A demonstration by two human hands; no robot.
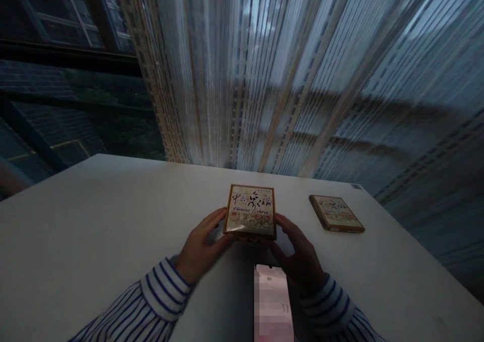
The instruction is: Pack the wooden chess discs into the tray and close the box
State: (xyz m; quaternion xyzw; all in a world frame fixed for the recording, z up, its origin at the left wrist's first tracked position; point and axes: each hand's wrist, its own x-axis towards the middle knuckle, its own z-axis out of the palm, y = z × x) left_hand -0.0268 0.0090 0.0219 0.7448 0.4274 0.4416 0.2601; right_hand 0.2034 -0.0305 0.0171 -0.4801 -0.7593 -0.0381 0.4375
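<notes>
Between my two hands is a square Chinese chess box (251,212), its printed lid facing up and its near side partly visible. My left hand (202,246) grips the box's left side, fingers along the edge and thumb at the near corner. On the opposite side my right hand (298,251) holds it the same way, with the thumb near the front right corner. Whether the box rests on the table or is slightly raised I cannot tell. Just below the box lies a phone (273,301) with a lit screen, partly blurred out.
A second, similar flat box (336,213) lies to the right on the white table (113,231). String curtains (242,80) hang behind the table's far edge. A dark window frame (68,57) stands at the left.
</notes>
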